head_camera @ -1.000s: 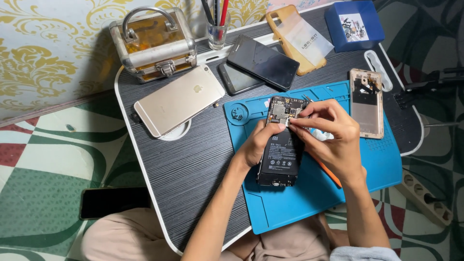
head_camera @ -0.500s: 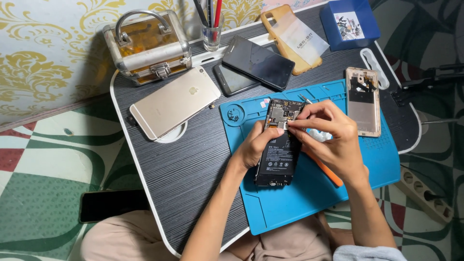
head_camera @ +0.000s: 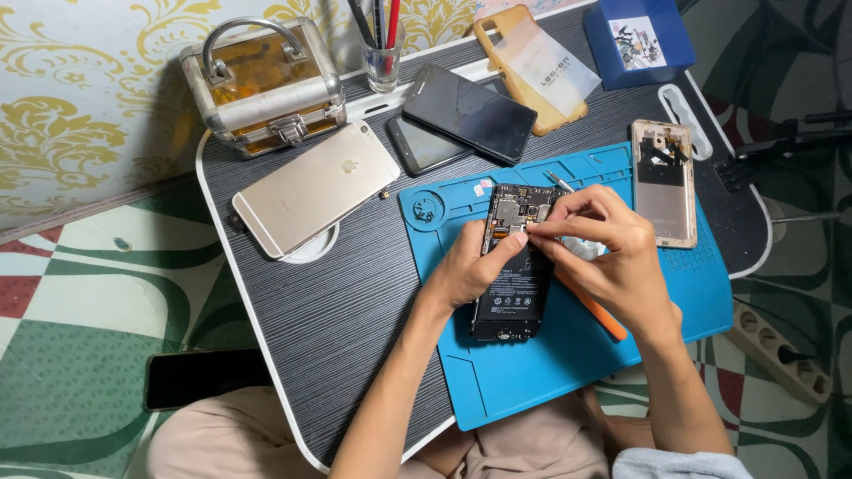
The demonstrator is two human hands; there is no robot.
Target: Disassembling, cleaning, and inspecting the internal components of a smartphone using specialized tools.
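Observation:
An opened black phone [head_camera: 515, 266] with its back off lies on the blue repair mat [head_camera: 541, 372], battery and circuit board showing. My left hand [head_camera: 466, 270] grips its left edge and steadies it. My right hand [head_camera: 608, 257] hovers over the phone's upper part, thumb and forefinger pinched on a small part at the board. An orange prying tool [head_camera: 593, 310] lies under my right hand. A small metal tool tip [head_camera: 557, 180] pokes out above my fingers.
A gold phone [head_camera: 315, 188] lies face down on the dark lap table [head_camera: 337, 310]. Behind it stand a metal case [head_camera: 262, 84] and a glass of pens [head_camera: 383, 58], with dark phones [head_camera: 461, 111], a rose-gold back cover [head_camera: 664, 182], a blue box [head_camera: 637, 40]. A power strip [head_camera: 781, 353] lies on the floor.
My hands stay on the opened phone; the fingers of my right hand shift slightly at the board. The view has drifted a little.

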